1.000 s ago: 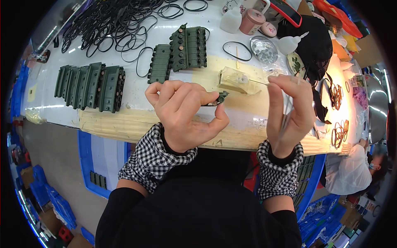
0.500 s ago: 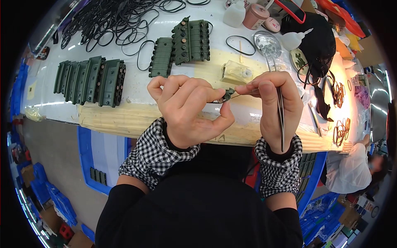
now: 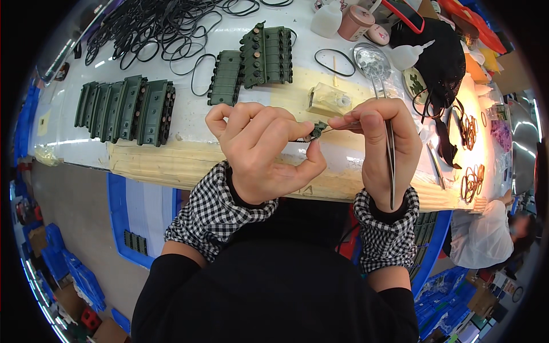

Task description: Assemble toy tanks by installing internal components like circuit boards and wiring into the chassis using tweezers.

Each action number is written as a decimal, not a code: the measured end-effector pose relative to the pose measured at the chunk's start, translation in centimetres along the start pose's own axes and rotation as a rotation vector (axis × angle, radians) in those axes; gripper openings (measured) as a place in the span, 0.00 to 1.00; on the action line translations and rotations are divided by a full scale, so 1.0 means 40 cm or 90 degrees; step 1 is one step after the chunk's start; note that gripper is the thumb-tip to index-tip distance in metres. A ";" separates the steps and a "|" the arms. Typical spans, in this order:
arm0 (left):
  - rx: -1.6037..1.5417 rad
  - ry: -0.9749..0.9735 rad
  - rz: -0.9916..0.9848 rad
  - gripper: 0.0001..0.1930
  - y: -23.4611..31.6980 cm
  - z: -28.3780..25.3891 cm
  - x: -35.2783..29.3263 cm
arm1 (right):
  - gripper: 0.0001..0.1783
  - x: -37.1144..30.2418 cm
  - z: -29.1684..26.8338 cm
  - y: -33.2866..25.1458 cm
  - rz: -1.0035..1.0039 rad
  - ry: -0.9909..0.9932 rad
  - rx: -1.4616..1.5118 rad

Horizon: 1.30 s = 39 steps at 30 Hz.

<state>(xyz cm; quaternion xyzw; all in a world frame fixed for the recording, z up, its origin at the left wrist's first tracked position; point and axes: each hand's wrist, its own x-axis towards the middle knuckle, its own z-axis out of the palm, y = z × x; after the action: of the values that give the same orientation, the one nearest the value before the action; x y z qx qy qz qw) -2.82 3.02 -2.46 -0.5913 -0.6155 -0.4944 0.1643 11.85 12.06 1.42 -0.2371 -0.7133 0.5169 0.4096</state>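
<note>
My left hand (image 3: 260,151) is closed, with thumb and forefinger pinching a small dark green moulded part (image 3: 318,130). My right hand (image 3: 394,148) is closed around metal tweezers (image 3: 392,166), which lie along the palm with one end toward my wrist. Its thumb and forefinger also come together beside the green part, at a thin, pale sliver too small to name. Beyond my left hand stand larger green moulded pieces with wheel rows (image 3: 266,57). A further row of green pieces (image 3: 124,111) stands to the left.
Black rubber loops (image 3: 148,34) are heaped at the far left. A clear block (image 3: 330,100), a white squeeze bottle (image 3: 409,55), and a black cloth bag (image 3: 440,63) lie beyond my right hand. Blue trays (image 3: 120,228) sit below the table's taped front edge (image 3: 154,166). Another person (image 3: 483,237) is at right.
Both hands shift very slightly to the right. The small green part turns a little between my fingers, and the grips stay the same.
</note>
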 end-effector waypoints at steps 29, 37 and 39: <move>-0.001 0.013 0.011 0.13 0.001 0.007 -0.003 | 0.05 -0.007 0.014 0.013 -0.042 0.044 -0.057; 0.006 0.013 0.013 0.12 0.002 0.006 -0.002 | 0.05 -0.008 0.013 0.017 -0.082 0.043 -0.094; 0.006 0.016 0.014 0.12 0.002 0.006 -0.003 | 0.05 -0.003 0.009 0.017 -0.097 0.094 -0.100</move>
<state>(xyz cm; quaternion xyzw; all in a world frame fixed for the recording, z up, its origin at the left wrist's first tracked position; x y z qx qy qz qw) -2.64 3.13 -2.62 -0.5909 -0.6092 -0.4973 0.1802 11.57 12.03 0.69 -0.2512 -0.7353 0.4082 0.4792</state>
